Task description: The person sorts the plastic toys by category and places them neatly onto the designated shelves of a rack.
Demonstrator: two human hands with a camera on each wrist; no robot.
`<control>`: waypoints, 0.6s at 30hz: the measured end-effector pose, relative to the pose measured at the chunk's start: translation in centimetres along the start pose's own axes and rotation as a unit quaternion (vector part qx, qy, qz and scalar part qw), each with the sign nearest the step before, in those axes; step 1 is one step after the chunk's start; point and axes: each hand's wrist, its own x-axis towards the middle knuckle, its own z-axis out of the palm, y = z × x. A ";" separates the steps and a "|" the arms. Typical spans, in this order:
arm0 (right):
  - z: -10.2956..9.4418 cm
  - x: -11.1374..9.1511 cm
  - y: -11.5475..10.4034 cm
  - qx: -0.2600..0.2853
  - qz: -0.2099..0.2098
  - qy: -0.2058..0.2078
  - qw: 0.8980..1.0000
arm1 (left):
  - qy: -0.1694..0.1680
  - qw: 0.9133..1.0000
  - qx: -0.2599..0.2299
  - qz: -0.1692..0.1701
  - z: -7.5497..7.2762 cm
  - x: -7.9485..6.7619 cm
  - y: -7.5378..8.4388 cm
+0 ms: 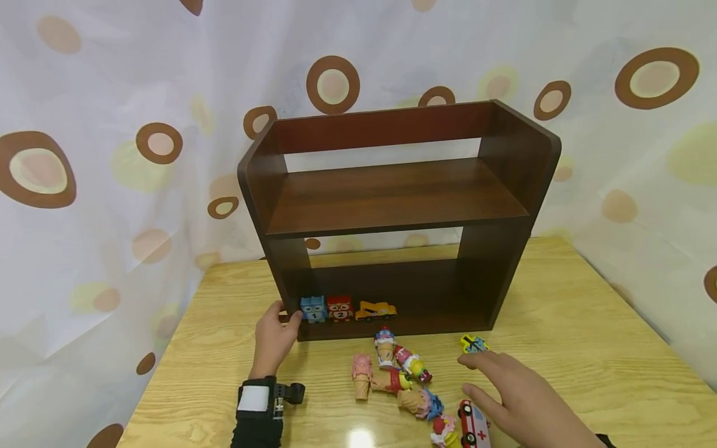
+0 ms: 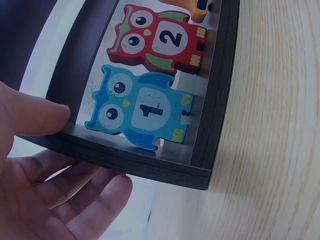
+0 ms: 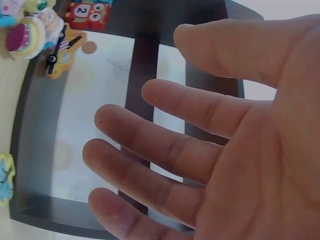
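Note:
My left hand (image 1: 274,339) holds the lower left side panel of a dark brown wooden shelf (image 1: 392,196), thumb inside and fingers outside. Just inside that panel, on the lower board, stand a blue owl block numbered 1 (image 2: 140,107) and a red owl block numbered 2 (image 2: 157,40). A yellow toy truck (image 1: 376,310) is to their right. Over the table at the right, my right hand (image 1: 521,398) is spread with nothing in it. A small yellow and blue toy (image 1: 473,343) lies just beyond its fingertips, and a toy ambulance (image 1: 474,425) lies near its thumb.
Several toy ice cream cones (image 1: 361,376) lie in a loose group on the wooden table (image 1: 588,311) before the shelf. A patterned curtain (image 1: 140,93) hangs behind. The upper board (image 1: 392,193) of the shelf spans above the owl blocks.

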 end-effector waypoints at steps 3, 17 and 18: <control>0.7 -0.1 0.4 0.012 0.019 -0.015 1.000 | 0.000 1.000 0.001 0.001 0.0 0.0 0.0; 4.4 -0.2 2.8 0.070 0.039 -0.096 0.992 | 0.003 1.000 0.000 0.000 0.2 0.0 -0.3; 4.6 -0.3 3.0 0.069 0.039 -0.096 0.992 | 0.004 1.000 -0.001 0.001 0.2 0.0 -0.2</control>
